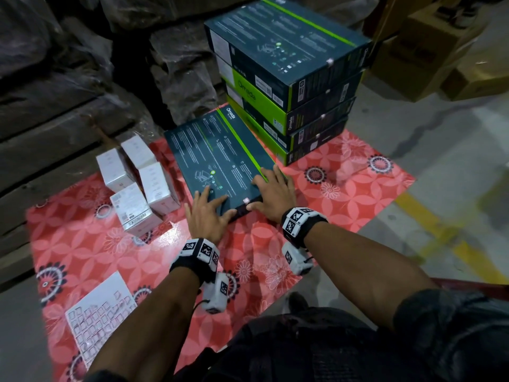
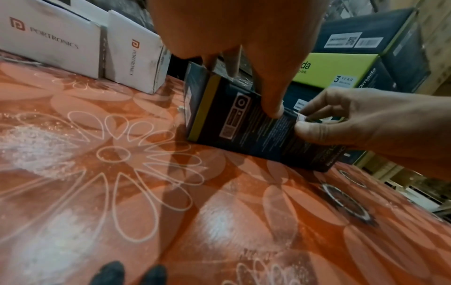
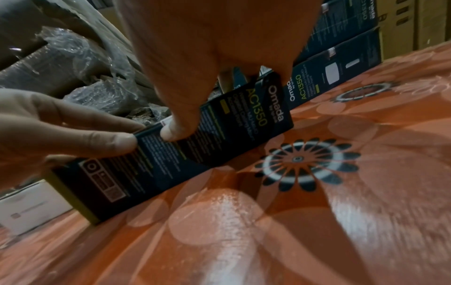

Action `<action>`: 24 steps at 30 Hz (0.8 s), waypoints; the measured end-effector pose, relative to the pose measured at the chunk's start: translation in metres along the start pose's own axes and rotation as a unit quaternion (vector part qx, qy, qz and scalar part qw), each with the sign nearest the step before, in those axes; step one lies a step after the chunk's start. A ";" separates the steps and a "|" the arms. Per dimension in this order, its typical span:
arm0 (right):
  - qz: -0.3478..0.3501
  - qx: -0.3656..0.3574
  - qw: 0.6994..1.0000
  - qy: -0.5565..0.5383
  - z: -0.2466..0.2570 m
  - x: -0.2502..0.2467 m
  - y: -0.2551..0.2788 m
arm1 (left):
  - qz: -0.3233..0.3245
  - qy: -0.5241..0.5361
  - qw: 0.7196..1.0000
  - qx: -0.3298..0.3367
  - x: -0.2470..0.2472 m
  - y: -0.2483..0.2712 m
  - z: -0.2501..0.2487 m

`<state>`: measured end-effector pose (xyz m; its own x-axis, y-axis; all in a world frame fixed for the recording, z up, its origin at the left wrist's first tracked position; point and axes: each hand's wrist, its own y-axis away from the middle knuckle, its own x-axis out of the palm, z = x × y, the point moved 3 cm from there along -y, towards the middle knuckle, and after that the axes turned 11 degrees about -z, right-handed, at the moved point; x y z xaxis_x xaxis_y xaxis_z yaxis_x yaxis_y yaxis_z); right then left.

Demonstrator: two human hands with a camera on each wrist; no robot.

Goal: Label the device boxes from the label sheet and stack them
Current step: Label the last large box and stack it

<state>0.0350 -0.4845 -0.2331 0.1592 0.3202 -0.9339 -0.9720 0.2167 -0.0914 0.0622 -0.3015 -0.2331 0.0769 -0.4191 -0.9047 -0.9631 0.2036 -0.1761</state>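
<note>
Item: flat dark-teal cardboard device box, at centre of the red floral plastic mat. A small white label sat on its near edge.

Left hand and right hand: grip closed over that near edge, fingers on top, thumbs on the side.

Stack of four like boxes at 1 o'clock.

White label sheet at 7 o'clock.

Four small white boxes at 10 o'clock, apparently unlabelled and unstacked.

A flat dark teal device box with a green stripe lies at frame centre. A stack of four matching boxes stands at upper right. A white label sheet lies flat at lower left.
</note>
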 end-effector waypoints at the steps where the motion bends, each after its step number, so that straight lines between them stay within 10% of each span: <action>1: -0.007 0.003 1.000 0.004 0.001 0.001 0.000 | 0.004 0.029 0.999 -0.013 0.001 0.001 -0.001; 24: 0.028 0.013 0.999 -0.026 0.002 -0.003 -0.001 | 0.023 0.081 0.995 -0.049 0.002 0.003 -0.002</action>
<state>0.0362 -0.4840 -0.2297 0.1139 0.3804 -0.9178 -0.9751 0.2199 -0.0298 0.0593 -0.3040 -0.2350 -0.0028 -0.5501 -0.8351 -0.9857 0.1422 -0.0904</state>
